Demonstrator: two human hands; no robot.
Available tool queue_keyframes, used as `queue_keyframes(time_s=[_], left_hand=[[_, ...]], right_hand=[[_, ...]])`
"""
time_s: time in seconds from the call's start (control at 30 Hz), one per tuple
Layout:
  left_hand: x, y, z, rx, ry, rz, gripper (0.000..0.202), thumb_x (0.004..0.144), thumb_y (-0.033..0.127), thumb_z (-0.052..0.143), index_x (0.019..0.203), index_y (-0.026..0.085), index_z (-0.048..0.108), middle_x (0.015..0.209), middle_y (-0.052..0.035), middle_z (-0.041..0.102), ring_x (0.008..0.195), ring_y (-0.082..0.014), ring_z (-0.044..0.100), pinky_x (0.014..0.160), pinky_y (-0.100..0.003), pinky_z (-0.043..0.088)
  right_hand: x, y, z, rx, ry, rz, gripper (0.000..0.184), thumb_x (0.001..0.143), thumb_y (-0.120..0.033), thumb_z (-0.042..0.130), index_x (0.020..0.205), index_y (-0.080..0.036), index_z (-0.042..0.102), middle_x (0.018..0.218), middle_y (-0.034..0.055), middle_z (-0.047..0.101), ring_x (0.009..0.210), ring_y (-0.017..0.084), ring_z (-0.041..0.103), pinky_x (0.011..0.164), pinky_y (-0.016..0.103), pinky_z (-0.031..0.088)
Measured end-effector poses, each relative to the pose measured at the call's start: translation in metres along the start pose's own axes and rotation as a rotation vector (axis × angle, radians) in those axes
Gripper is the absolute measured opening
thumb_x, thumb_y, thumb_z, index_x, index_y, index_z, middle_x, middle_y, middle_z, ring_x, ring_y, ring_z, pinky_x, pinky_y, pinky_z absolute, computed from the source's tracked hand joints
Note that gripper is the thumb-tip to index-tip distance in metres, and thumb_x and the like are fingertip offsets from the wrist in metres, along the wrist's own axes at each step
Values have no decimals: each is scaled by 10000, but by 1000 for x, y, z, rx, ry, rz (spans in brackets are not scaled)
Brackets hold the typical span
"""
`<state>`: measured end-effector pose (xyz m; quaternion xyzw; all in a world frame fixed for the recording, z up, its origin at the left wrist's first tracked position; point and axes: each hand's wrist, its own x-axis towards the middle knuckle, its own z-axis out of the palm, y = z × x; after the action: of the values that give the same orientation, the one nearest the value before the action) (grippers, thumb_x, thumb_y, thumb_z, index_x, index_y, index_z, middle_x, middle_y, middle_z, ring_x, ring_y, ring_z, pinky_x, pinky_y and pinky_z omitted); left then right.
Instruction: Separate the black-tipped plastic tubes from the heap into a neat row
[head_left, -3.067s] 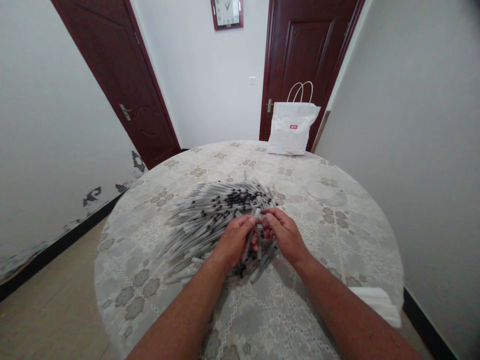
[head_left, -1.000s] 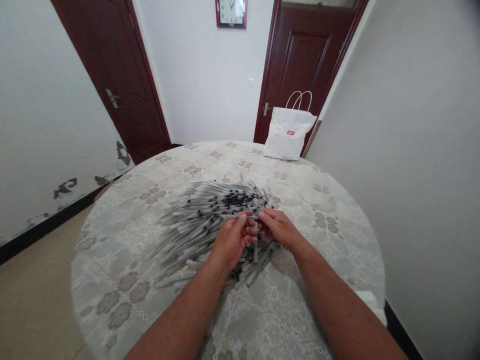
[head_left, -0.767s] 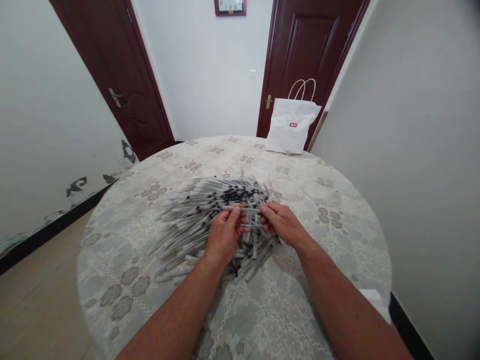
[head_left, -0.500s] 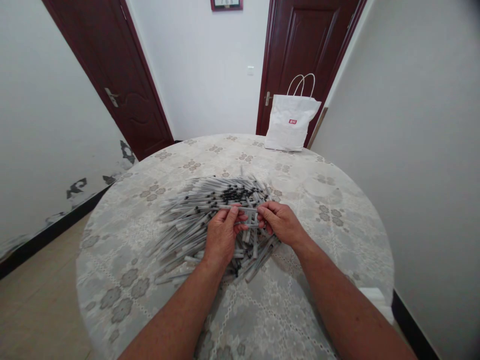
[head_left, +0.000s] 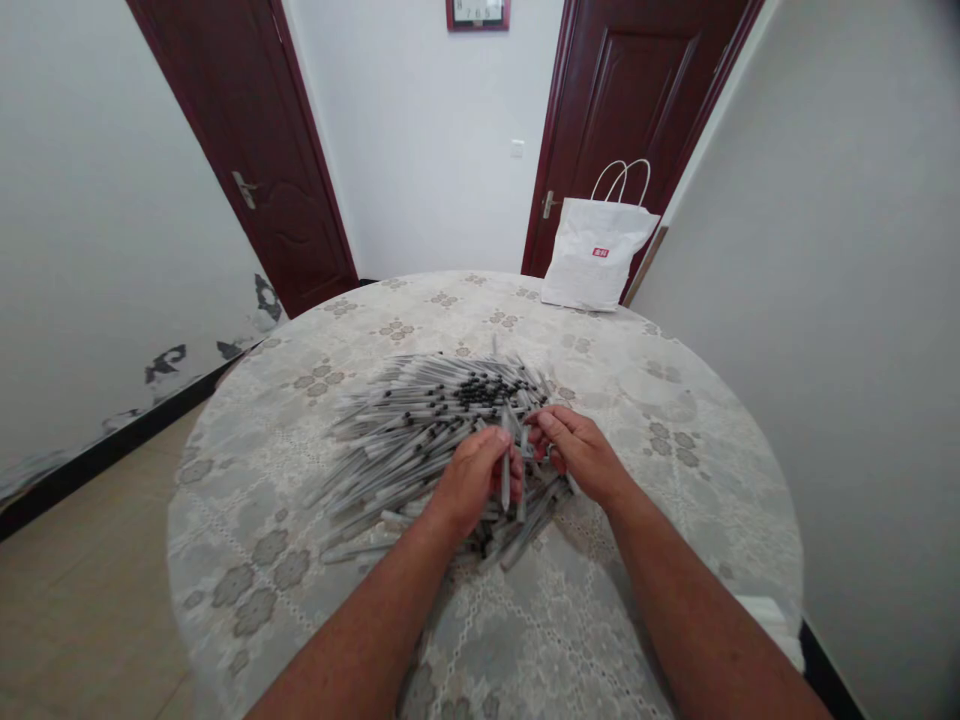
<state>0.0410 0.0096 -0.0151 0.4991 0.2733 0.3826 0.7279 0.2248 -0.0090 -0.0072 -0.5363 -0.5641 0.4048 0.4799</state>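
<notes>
A large pile of slim grey-white pens, many with black ends, lies spread over the table. Above its right part, my left hand is closed on one pen, held nearly upright between thumb and fingers. Close by on the right, my right hand has its thumb and fingers drawn together over the pile's edge. Whether something small is between them I cannot make out. The hands are a short way apart, and my left fingers partly hide the pens beneath.
The round table wears a flowered, lace-patterned cloth. A white paper bag with handles stands at the back right. White items sit at the right edge, beside my right forearm. Walls and two dark red doors lie beyond.
The pen held level between both hands is now turned nearly upright in my left hand. My right hand has come off it. The whole view has shifted slightly.
</notes>
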Motion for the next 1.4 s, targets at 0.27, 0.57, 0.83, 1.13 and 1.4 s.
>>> queue_keyframes(time_s=[0.27,0.57,0.83,1.13,1.4], left_hand=[[-6,5,8,-118,-128,-172,345,911,491,579,845,154,607,657,-13,605,427,-112,519,385,-231,454],[1,2,12,-204,181,60,405,776,326,800,1124,153,687,954,-72,717,797,-182,703,612,-276,602],[7,-1,7,-134,343,131,372,818,393,759,1076,137,676,958,-95,745,869,-238,744,670,-316,623],[9,-1,5,-183,408,94,388,822,394,767,1068,115,657,945,-123,761,841,-226,759,707,-315,632],[8,0,5,-186,427,109,365,826,371,763,1070,120,657,938,-106,760,857,-234,762,696,-309,632]], right_hand=[[-3,1,0,234,-90,128,346,859,-545,672,844,-204,613,624,-35,590,467,93,496,406,190,309],[2,-2,3,131,88,45,339,861,-534,668,799,-206,607,626,-30,589,485,119,534,409,220,371],[3,3,2,69,44,87,457,942,-629,494,778,-213,585,617,-18,577,467,124,512,403,235,349],[3,2,5,90,-1,58,342,928,-539,571,852,-207,592,669,-20,620,464,100,489,409,214,330],[3,1,3,47,27,13,384,963,-561,497,907,-205,630,720,3,644,534,137,586,472,248,411]])
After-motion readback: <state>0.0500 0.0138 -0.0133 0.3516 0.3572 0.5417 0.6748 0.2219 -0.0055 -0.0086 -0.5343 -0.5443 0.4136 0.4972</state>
